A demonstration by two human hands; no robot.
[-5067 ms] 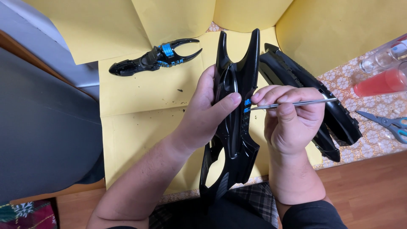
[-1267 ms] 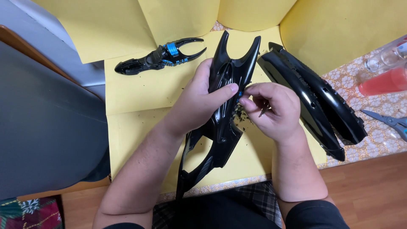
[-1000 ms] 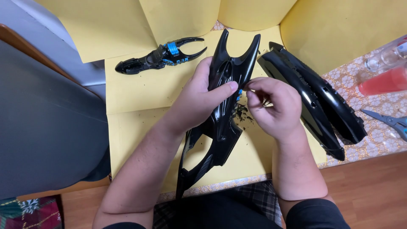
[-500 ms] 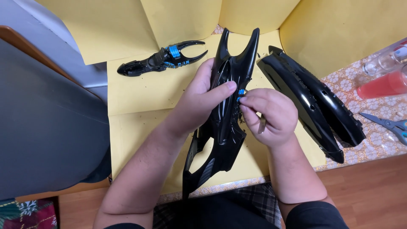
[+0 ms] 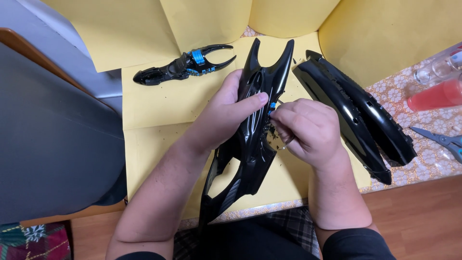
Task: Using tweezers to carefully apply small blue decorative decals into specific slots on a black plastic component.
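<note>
Yellow paper sheets (image 5: 159, 110) cover most of the surface, with a patterned cloth (image 5: 428, 125) showing at the right edge and a dark chair back off the left edge.

Left hand (image 5: 226, 113) is wrapped around the forked black shell (image 5: 255, 125), thumb over its front, holding it upright over the near middle of the surface. Right hand (image 5: 308, 130) is curled tight against the shell's right side, pinching a small blue bit (image 5: 272, 105); whatever tool it has is mostly hidden in the fist now. A few seconds back that same hand had a long thin driver sticking out sideways, so it has pulled in close and the shell has tipped a little. Looks like he's down to fiddly finger work on that spot, with dark crumbs lying right under it.

No packages, labels or signs to speak of. Closest things: a clawed black piece (image 5: 185, 67) with a blue band near the far edge, two long black panels (image 5: 356, 113) on the right, a clear bottle with red liquid (image 5: 435, 94) and scissors (image 5: 445, 142) at the right edge.
</note>
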